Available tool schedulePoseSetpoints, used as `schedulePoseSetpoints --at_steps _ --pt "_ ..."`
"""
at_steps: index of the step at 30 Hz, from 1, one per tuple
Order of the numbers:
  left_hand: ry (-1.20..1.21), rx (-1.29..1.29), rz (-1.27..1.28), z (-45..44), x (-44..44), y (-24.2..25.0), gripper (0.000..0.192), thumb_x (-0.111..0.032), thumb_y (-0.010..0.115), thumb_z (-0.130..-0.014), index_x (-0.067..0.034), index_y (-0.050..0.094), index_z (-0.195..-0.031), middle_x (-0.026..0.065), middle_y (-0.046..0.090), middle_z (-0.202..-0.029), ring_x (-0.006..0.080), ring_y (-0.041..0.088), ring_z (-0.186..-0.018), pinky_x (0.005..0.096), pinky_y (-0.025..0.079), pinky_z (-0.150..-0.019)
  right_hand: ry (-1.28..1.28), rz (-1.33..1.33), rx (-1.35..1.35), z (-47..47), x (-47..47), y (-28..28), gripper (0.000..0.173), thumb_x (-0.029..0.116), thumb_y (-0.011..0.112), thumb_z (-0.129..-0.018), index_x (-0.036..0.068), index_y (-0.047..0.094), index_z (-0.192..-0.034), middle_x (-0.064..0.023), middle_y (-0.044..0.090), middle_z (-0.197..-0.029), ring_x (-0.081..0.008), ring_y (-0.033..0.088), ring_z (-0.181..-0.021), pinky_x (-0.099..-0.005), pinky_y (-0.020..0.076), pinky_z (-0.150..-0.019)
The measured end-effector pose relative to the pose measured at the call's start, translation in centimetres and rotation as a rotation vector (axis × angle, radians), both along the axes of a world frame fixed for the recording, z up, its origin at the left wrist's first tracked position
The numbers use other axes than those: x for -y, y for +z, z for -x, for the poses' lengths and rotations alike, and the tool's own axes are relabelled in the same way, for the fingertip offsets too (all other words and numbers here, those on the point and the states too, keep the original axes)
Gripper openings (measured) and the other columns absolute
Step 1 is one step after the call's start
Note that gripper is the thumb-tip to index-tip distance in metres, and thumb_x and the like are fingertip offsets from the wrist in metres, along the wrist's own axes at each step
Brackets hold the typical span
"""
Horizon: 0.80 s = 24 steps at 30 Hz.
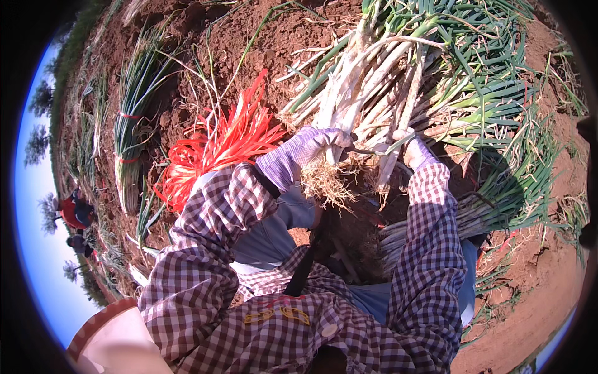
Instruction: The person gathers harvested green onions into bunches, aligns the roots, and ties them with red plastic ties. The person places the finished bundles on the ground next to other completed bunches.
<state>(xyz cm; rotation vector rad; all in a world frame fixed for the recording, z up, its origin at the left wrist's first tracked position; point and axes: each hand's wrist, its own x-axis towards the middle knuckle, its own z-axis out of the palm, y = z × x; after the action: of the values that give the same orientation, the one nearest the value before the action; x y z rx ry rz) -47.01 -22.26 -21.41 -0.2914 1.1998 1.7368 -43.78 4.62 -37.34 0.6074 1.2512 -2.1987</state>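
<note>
My left hand [303, 149], in a purple knitted glove, is closed around the white lower stalks of several green onions [348, 98], whose tangled roots [327, 182] hang below the fist. My right hand [416, 148], gloved too, pinches a pale outer leaf or stalk [392, 145] at the right of that bunch. A large pile of green onions [495, 107] lies under and beyond both hands, its green tops towards the right. Beside my left forearm spreads a heap of red plastic tying strips [224, 145].
A green onion bundle [128, 140] tied with red strips lies on the reddish soil [299, 42] at the left. More onions [420, 233] lie by my right forearm. Two people [74, 210] are far off at the left edge. A pale hat brim [117, 341] shows at the lower left.
</note>
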Motion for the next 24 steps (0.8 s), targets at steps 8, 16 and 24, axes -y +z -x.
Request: schedulePoseSetpoints --at_steps 8,16,24 --pt "-0.059 0.014 -0.341 -2.1 -2.5 0.1 0.02 -0.015 0.058 -0.082 -0.004 0.059 -0.098 0.0072 0.062 -0.065 0.0177 0.062 -0.055 0.0316 0.052 -0.052 -0.221 0.655 -0.212 -0.8 1.7 9.0 0.036 0.033 0.058 -0.08 0.005 0.057 -0.102 -0.0084 0.061 -0.095 -0.023 0.058 -0.086 -0.0392 0.0476 -0.08" --pt "0.076 0.274 -0.499 -2.5 -3.0 3.5 0.032 -0.019 0.052 -0.084 0.003 0.053 -0.107 0.0152 0.063 -0.077 0.0256 0.064 -0.062 0.0377 0.055 -0.058 -0.276 0.299 -0.139 -8.2 -0.1 16.3 0.027 0.017 0.057 -0.078 0.003 0.058 -0.101 -0.0078 0.063 -0.082 -0.0194 0.06 -0.072 -0.0359 0.0519 -0.067" --pt "0.176 0.294 -0.545 -6.3 -2.8 7.5 0.03 -0.02 0.054 -0.082 -0.002 0.054 -0.107 0.0139 0.063 -0.092 0.0287 0.064 -0.078 0.0446 0.056 -0.068 -0.186 0.677 -0.252 -17.9 -0.8 20.4 0.028 0.012 0.045 -0.088 0.006 0.052 -0.115 0.005 0.028 -0.046 -0.0084 0.03 -0.037 -0.0227 0.0286 -0.04"
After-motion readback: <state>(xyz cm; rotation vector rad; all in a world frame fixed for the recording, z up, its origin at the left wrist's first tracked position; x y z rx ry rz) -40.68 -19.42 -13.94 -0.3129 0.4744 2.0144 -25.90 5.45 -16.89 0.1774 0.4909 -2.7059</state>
